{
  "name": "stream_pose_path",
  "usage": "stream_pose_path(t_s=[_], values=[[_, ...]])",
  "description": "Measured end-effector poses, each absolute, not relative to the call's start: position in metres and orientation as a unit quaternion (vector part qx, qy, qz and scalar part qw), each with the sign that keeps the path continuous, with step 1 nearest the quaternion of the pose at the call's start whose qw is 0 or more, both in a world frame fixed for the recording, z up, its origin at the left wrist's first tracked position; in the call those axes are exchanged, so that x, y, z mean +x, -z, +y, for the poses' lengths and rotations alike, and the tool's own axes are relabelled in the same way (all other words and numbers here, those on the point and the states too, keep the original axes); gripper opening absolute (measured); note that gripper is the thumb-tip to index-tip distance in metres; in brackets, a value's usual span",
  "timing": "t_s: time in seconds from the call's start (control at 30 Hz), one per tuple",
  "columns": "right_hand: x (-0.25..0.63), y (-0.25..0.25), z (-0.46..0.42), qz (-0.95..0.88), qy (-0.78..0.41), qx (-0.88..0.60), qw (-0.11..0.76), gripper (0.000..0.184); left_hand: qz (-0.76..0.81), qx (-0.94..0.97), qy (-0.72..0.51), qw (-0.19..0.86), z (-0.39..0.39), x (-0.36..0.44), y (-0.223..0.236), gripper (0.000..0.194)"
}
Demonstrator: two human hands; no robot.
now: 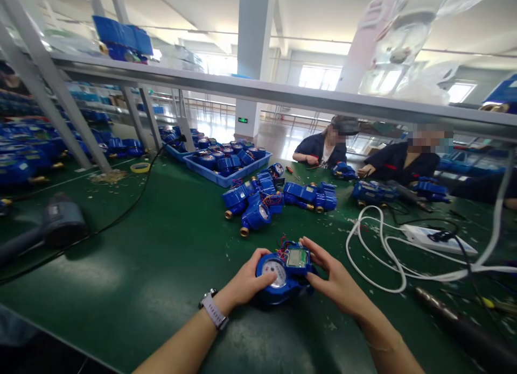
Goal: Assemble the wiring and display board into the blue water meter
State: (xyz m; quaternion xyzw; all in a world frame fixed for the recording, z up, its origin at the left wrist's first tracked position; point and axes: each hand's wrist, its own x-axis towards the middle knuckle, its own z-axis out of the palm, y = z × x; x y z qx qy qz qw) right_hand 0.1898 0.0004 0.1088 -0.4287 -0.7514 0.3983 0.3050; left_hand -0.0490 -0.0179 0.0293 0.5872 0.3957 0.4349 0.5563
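Observation:
A blue water meter (287,281) with a round dial, a small display module and red wires lies on the green table (161,255) in front of me. My left hand (246,281), with a watch on its wrist, grips the meter's left side, thumb on the dial. My right hand (333,277) holds the right side, fingers curled round the display part.
Several more blue meters (258,202) lie further back, and a blue tray (230,167) holds others. A white power strip (438,239) with looping white cable lies right. A heat gun (60,223) rests left. Two people work at the far right.

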Motion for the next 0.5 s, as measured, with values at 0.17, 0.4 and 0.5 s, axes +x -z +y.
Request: stream_pose_path(t_s=[0.17, 0.4, 0.5], values=[[0.182, -0.122, 0.013, -0.732, -0.441, -0.419, 0.307, 0.07, 0.384, 0.561, -0.449, 0.58, -0.014, -0.049, -0.021, 0.058], [0.18, -0.121, 0.044, -0.623, -0.513, -0.459, 0.371, 0.061, 0.379, 0.56, -0.44, 0.59, -0.012, -0.049, -0.02, 0.057], [0.175, -0.125, 0.055, -0.584, -0.519, -0.513, 0.354, 0.057, 0.372, 0.558, -0.437, 0.6, -0.01, -0.049, -0.019, 0.058]])
